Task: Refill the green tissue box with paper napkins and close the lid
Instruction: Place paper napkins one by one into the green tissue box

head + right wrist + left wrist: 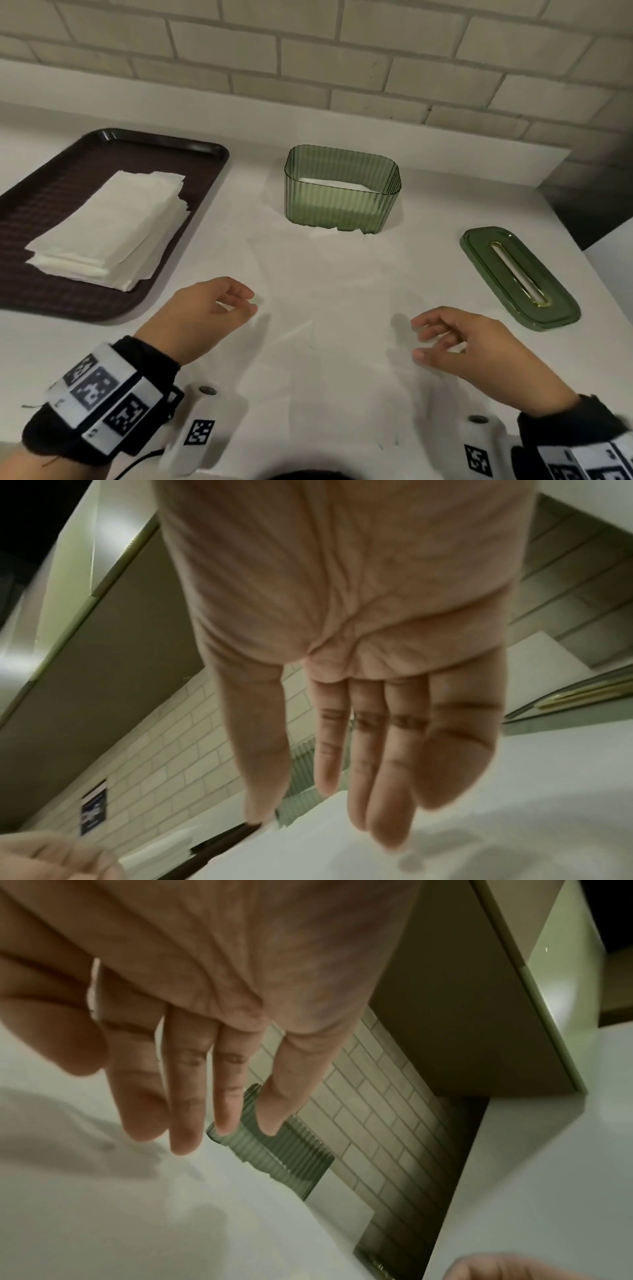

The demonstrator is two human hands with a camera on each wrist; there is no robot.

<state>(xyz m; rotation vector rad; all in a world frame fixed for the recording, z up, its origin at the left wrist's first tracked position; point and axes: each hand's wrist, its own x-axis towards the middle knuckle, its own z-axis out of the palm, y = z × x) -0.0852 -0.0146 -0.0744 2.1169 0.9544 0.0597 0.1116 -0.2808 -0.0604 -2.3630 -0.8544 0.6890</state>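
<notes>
Above counter (342, 394) — left hand (202, 311), right hand (462, 346): grip apart, seemingly empty — lid (519, 277) off box (342, 195).

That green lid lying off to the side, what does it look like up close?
The green lid is a flat rounded rectangle of glossy, see-through-looking plastic with a raised rim. A long narrow slot edged in gold runs down its middle. It lies flat on the white counter, angled, to the right of the open green box and apart from it. Neither hand touches it; the right hand is nearest.
</notes>
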